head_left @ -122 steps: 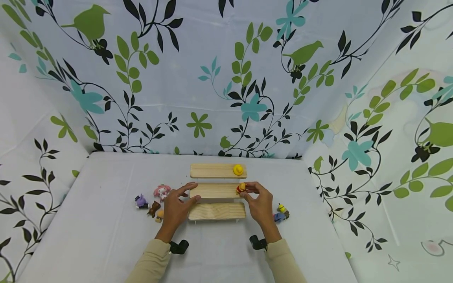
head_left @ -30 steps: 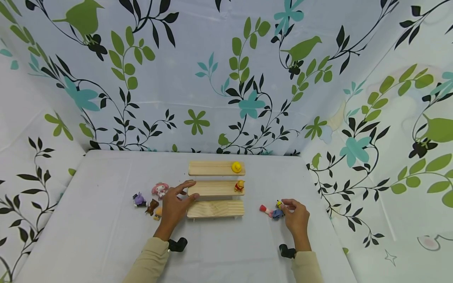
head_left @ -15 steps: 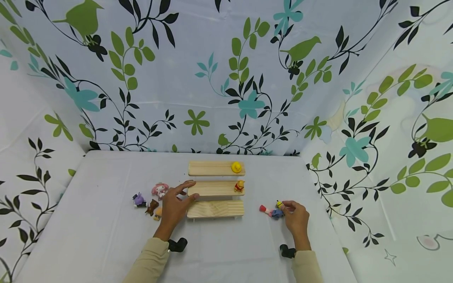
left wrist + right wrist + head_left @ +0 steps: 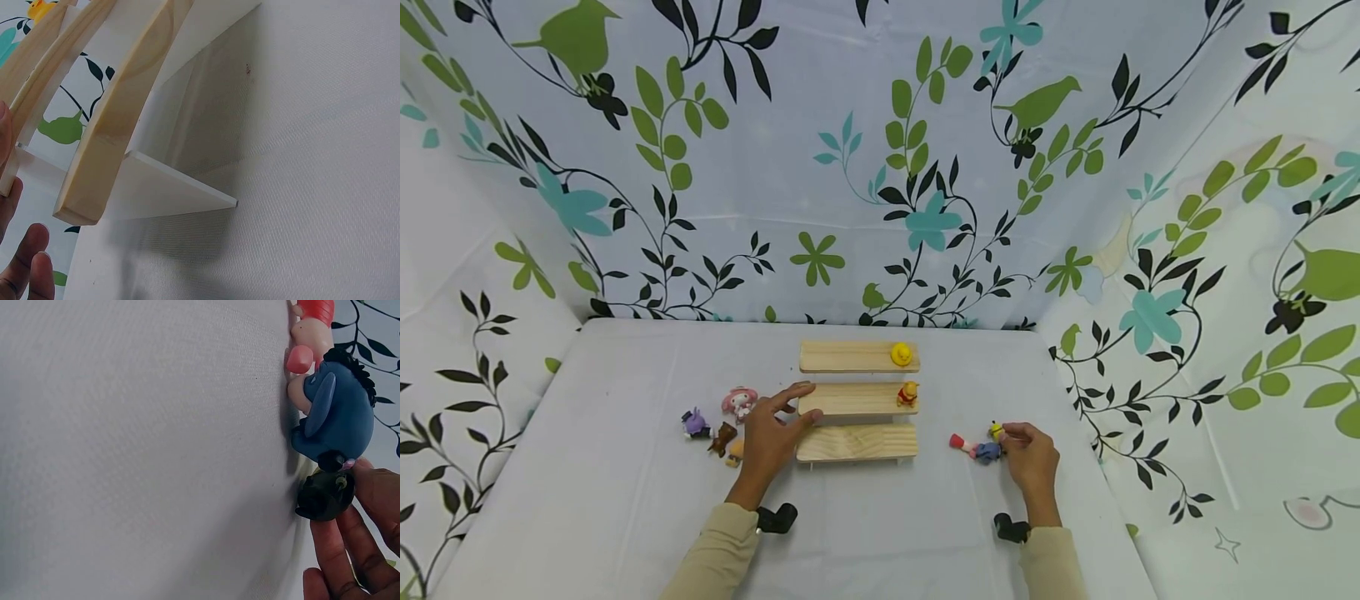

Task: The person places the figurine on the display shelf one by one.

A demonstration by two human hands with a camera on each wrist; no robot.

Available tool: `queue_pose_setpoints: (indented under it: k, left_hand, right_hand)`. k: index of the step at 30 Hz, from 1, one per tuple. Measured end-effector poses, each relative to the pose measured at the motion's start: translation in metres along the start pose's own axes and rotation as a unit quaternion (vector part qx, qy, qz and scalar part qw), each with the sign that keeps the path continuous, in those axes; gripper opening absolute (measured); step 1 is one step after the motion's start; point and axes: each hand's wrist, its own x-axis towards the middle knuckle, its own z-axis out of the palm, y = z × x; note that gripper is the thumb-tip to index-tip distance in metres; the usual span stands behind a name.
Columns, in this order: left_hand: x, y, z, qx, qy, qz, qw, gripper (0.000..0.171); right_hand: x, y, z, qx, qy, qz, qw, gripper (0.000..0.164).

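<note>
leaf-and-bird-patterned backdrop [image 4: 775,158] behind a white table [image 4: 617,483]

The rack [image 4: 850,399] stands on the table [image 4: 640,483], its three pale wooden planks running side to side, one behind another, grain showing, on thin white supports [image 4: 165,190]. The left hand [image 4: 771,440] pinches the left end of the middle plank between thumb and fingers. The figure [image 4: 996,432] is small, yellow as seen from the head, dark on the side facing the right wrist camera; the right hand [image 4: 1031,458] pinches it just beside the blue donkey [image 4: 344,415].
</note>
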Motion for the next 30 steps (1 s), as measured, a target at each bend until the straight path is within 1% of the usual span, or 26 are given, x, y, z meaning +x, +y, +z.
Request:
queue_pose_setpoints:
  k: [5,14,23,26,30]
  left_hand:
    - [0.0003,-0.0008,0.0005,0.003,-0.002,-0.003,1.0000,0.046]
    - [0.0006,-0.0002,0.0007,0.006,-0.004,-0.009,0.9999,0.046]
    - [0.0007,-0.0013,0.0012,0.010,-0.002,-0.007,0.9999,0.046]
    - [0.0006,-0.0023,0.0015,0.011,-0.001,-0.005,0.9999,0.046]
    - [0.0006,-0.0024,0.0017,0.012,0.000,-0.005,0.9999,0.046]
  right_hand:
    - [0.0010,-0.0006,-0.0008,0.004,0.003,0.008,1.000,0.017]
    - [0.0030,0.0018,0.0017,-0.015,0.035,0.002,0.999,0.014]
    - [0.0013,0.0031,0.0026,-0.016,0.051,0.008,0.999,0.011]
    - [-0.0001,0.0032,0.0025,-0.010,0.052,0.007,0.999,0.011]
    - [-0.0008,0.0038,0.0025,-0.009,0.040,0.006,0.999,0.013]
